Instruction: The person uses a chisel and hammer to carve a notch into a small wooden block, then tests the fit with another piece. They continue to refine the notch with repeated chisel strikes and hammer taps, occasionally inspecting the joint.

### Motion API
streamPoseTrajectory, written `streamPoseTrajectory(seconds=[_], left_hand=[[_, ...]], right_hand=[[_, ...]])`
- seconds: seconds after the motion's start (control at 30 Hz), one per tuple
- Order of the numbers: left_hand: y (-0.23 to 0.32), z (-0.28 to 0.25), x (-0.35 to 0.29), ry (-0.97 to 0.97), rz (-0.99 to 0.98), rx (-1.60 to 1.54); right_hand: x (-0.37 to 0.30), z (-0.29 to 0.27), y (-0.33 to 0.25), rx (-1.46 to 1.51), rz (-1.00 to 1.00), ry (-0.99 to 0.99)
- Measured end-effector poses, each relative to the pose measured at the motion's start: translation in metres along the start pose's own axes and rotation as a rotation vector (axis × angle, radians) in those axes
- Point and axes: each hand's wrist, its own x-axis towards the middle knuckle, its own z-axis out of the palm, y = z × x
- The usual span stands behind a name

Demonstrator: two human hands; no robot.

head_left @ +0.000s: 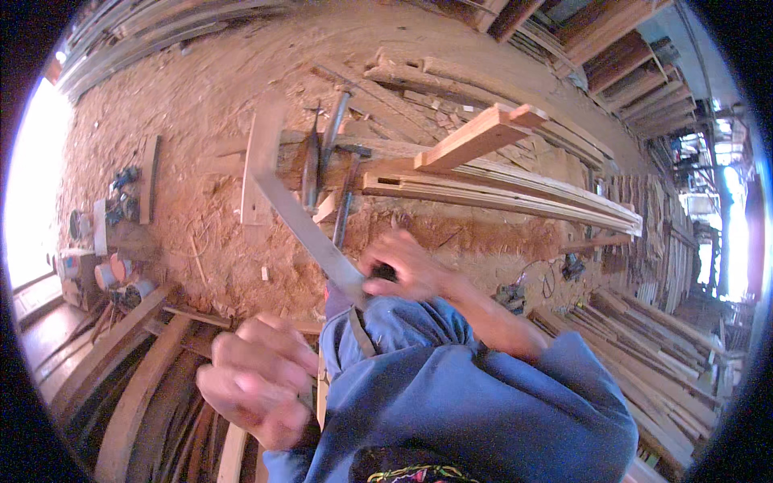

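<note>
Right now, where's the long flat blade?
Head view, just left of centre: the long flat blade slants up and left from the right hand toward a pale board, with the blurred left hand below it.

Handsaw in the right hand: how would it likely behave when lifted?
The handsaw looks long and thin, so it may flex sideways. It extends well beyond the right hand, so its far end will probably swing widely.

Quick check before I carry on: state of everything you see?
Long grey metal blade: held aslant.
Right hand: closed at the blade's near end.
Left hand: curled, blurred; contents unclear.
Long slotted wooden beam: lying, slot exposed.
Short pale wooden board: lying askew.
Blue cloth garment: worn, creased.
</note>
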Motion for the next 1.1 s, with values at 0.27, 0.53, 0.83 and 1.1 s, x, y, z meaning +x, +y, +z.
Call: streamPoseTrajectory(seconds=[0.27,0.53,0.83,1.1], left_hand=[[-0.136,-0.017,0.011,0.154,-0.299,0.078],[-0.281,0.06,-0.04,-0.28,-0.625,0.653],[-0.375,0.168,-0.079,-0.063,-0.856,0.686],[-0.427,0.224,-0.118,0.251,-0.924,1.055]], right_hand=[[-0.299,-0.058,-0.029,0.727,0.634,0.488],[-0.319,-0.111,0.06,0.752,0.583,0.984],[-0.155,-0.28,0.27,0.303,0.378,0.588],[-0.013,-0.265,0.369,-0.081,0.145,0.065]])
